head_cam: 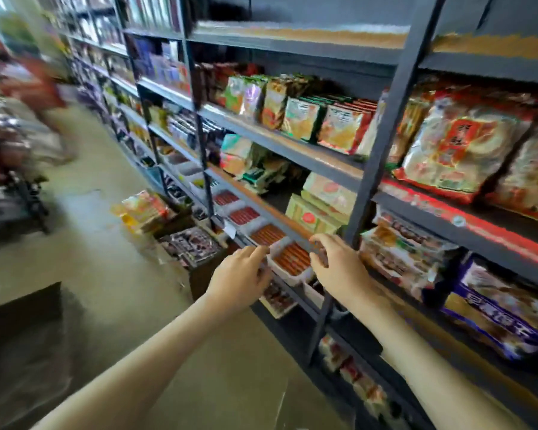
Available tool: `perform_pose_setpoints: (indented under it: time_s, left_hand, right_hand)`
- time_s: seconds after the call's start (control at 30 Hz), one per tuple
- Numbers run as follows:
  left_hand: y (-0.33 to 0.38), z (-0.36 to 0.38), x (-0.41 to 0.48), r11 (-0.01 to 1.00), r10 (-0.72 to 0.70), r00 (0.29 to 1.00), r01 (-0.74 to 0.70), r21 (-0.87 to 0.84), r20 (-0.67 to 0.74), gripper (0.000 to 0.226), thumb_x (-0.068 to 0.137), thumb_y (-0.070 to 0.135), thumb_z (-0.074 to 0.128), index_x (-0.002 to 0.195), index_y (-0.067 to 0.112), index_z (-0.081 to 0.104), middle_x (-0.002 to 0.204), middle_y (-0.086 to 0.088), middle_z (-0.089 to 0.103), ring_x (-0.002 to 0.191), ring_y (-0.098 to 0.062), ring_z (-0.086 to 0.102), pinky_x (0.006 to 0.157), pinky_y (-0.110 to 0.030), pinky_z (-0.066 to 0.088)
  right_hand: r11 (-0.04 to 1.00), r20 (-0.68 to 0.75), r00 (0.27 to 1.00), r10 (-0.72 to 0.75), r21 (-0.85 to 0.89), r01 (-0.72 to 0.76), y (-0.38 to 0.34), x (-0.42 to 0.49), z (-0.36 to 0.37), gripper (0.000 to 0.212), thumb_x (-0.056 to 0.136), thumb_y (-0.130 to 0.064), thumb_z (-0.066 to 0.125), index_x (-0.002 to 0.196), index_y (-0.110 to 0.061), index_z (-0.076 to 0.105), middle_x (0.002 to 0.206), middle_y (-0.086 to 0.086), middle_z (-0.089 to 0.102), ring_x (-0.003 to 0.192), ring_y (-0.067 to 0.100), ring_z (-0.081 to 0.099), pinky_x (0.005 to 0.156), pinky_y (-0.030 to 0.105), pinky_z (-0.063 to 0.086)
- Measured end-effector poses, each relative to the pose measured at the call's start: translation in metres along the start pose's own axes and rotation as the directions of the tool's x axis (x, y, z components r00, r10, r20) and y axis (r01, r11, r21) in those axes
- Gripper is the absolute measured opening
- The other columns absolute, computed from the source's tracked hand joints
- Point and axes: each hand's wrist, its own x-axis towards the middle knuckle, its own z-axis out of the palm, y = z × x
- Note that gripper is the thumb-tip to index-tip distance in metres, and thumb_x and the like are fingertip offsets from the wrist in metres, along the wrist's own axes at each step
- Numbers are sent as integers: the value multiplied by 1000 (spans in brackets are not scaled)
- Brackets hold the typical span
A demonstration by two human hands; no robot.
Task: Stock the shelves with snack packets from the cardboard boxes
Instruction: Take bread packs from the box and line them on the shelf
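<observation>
My left hand [241, 274] reaches to the left rim of a white bin [292, 274] of orange-red snack sticks on a low shelf, fingers fairly straight and holding nothing. At the bin's right side, under the shelf edge [280, 218] above, my right hand [339, 268] has its fingers curled downward; blur hides whether they pinch anything. Two open cardboard boxes stand on the floor by the shelving, one with dark packets [193, 246] and one with orange and yellow packets [143, 209].
Dark metal shelving [382, 144] full of snack packets runs along the right. More white bins [243, 217] line the low shelf. A blurred person [38, 88] walks in the aisle at far left, by a loaded cart [13, 193]. A dark box [22, 305] sits low left.
</observation>
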Motion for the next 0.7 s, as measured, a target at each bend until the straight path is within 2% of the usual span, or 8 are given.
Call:
perform_pose_setpoints:
  time_s: [0.07, 0.13, 0.2, 0.23, 0.4, 0.53, 0.7]
  left_hand:
    - [-65, -10, -7, 994, -94, 996, 93, 59, 8, 39, 96, 31, 50, 132, 16, 50, 114, -5, 60, 105, -28, 59, 79, -35, 47]
    - [-128, -22, -10, 982, -164, 986, 162, 100, 15, 37, 91, 30, 49, 122, 11, 58, 103, -9, 64, 91, -35, 64, 68, -37, 51]
    - [-191, -35, -12, 968, -227, 974, 225, 112, 4, 37, 83, 33, 45, 113, 15, 59, 92, -9, 66, 75, -36, 67, 55, -36, 53]
    - [-220, -42, -12, 960, -259, 966, 256, 118, 12, 36, 82, 34, 45, 113, 19, 56, 91, -9, 66, 73, -35, 67, 53, -36, 53]
    - [-339, -67, -8, 892, -436, 900, 432, 136, 5, 36, 92, 24, 57, 127, 15, 57, 121, -7, 61, 106, -33, 61, 79, -38, 48]
    - [-414, -59, 17, 844, -528, 848, 518, 136, 42, 39, 96, 28, 50, 134, 21, 49, 130, -1, 55, 115, -25, 56, 87, -33, 44]
    - [-501, -9, 72, 805, -590, 799, 573, 152, 117, 42, 96, 31, 47, 137, 22, 45, 133, -1, 51, 118, -24, 53, 90, -32, 43]
  right_hand:
    - [999, 36, 998, -48, 4, 47, -31, 34, 40, 30, 98, -19, 51, 128, -16, 52, 127, 1, 53, 113, 23, 54, 81, 27, 41]
    - [996, 65, 994, -89, 12, 88, -62, 72, 81, 33, 96, -18, 53, 128, -13, 53, 125, 4, 56, 113, 25, 55, 83, 30, 43]
    - [994, 100, 989, -108, 33, 105, -91, 111, 122, 35, 94, -18, 55, 129, -12, 53, 126, 7, 56, 115, 26, 55, 89, 35, 44]
    - [993, 110, 987, -119, 40, 115, -105, 130, 142, 35, 94, -16, 56, 128, -11, 54, 125, 7, 56, 116, 26, 54, 91, 35, 44]
    - [991, 165, 978, -126, 66, 116, -155, 216, 232, 35, 91, -13, 59, 126, -9, 54, 126, 10, 56, 119, 28, 52, 97, 37, 43]
    - [995, 254, 962, -102, 43, 94, -166, 277, 293, 39, 92, -13, 58, 131, -10, 50, 131, 9, 52, 121, 25, 49, 95, 32, 41]
    - [998, 356, 933, -45, -34, 61, -142, 371, 371, 47, 94, -15, 54, 139, -13, 40, 141, 7, 44, 131, 22, 39, 104, 30, 34]
